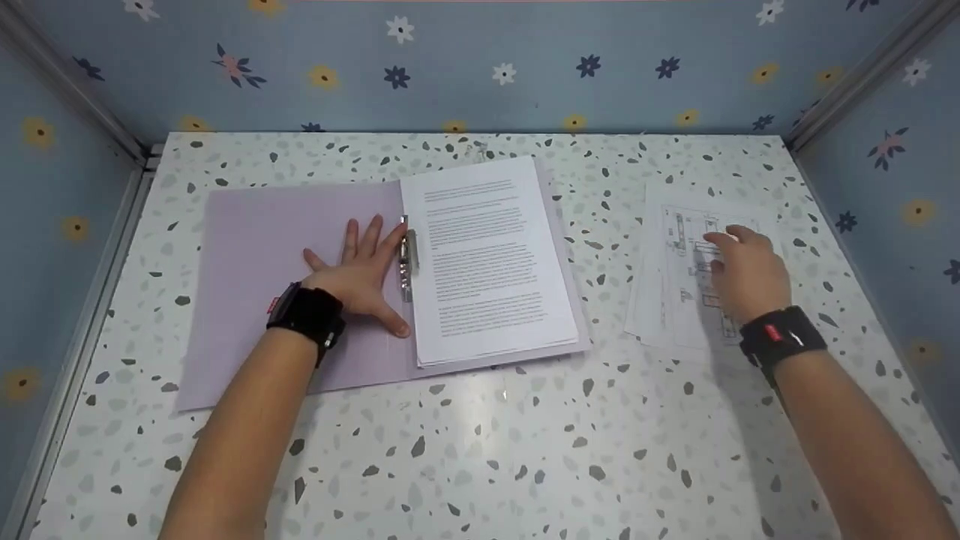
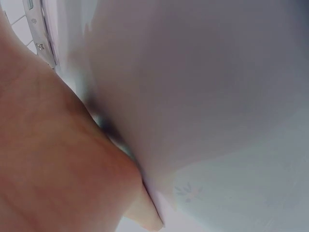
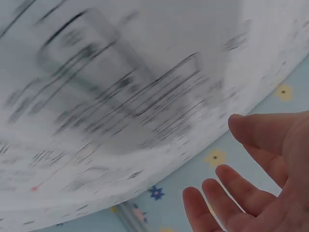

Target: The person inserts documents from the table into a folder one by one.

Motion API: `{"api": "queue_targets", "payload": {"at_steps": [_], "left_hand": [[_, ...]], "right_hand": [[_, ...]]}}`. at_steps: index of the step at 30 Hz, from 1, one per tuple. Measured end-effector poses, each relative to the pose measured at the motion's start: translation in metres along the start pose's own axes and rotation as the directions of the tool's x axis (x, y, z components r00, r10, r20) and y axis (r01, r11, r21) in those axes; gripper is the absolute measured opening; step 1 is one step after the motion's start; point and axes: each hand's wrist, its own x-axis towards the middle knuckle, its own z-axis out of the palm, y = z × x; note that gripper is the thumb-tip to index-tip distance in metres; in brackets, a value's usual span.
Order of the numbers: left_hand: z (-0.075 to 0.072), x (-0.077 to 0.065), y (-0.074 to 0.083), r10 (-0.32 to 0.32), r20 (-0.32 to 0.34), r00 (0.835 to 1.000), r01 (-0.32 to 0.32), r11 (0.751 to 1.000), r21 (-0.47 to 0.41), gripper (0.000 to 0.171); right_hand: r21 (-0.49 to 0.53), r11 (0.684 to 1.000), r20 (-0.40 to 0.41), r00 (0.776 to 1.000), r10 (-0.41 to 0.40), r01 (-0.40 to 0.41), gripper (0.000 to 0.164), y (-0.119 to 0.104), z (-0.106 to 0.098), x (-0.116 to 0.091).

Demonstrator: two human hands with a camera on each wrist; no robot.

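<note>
A light purple folder (image 1: pixel 255 255) lies opened out flat on the table. On its right side rests a stack of printed pages (image 1: pixel 487 262), beside a metal clip (image 1: pixel 407 259) at the spine. My left hand (image 1: pixel 352 277) rests on the folder's left cover with fingers spread, one fingertip beside the clip. To the right lies a loose pile of sheets with line drawings (image 1: pixel 679 300). Over those drawings is my right hand (image 1: pixel 750 274), fingers loosely bent and holding nothing; in the right wrist view its fingers (image 3: pixel 224 198) stand apart from the paper.
The speckled white table (image 1: pixel 480 450) extends in front of the folder. Flower-patterned blue panels (image 1: pixel 480 45) stand at the back and both sides. Each wrist wears a black band (image 1: pixel 784 337).
</note>
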Motion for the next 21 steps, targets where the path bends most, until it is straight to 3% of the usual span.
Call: {"api": "queue_targets", "payload": {"at_steps": [5,7,10,15,18,21], "left_hand": [[0.001,-0.001,0.0,-0.002,-0.004,1.0,0.002,1.0,-0.007,0.158],[0.001,-0.001,0.0,-0.001,-0.005,1.0,0.001,1.0,-0.008,0.158],[0.001,-0.001,0.0,-0.004,0.002,1.0,0.004,1.0,-0.01,0.158],[0.0,-0.001,0.001,0.001,0.006,1.0,-0.001,1.0,-0.008,0.158],[0.0,0.0,0.0,0.005,0.002,1.0,-0.005,1.0,-0.006,0.158],[0.001,0.0,-0.001,0.0,0.003,1.0,0.0,1.0,-0.009,0.158]], "right_hand": [[-0.046,0.988,0.009,0.989,0.147,-0.147,0.043,0.053,-0.004,-0.007],[-0.035,0.974,0.042,0.973,0.226,-0.225,0.054,0.072,-0.008,-0.01],[-0.013,0.94,0.142,0.93,0.338,-0.34,0.083,0.095,-0.013,-0.015],[-0.004,0.89,0.311,0.846,0.434,-0.455,0.122,0.108,-0.019,-0.023],[-0.011,0.871,0.369,0.808,0.46,-0.491,0.13,0.105,-0.022,-0.025],[-0.005,0.864,0.399,0.791,0.464,-0.504,0.129,0.101,-0.024,-0.024]]}}
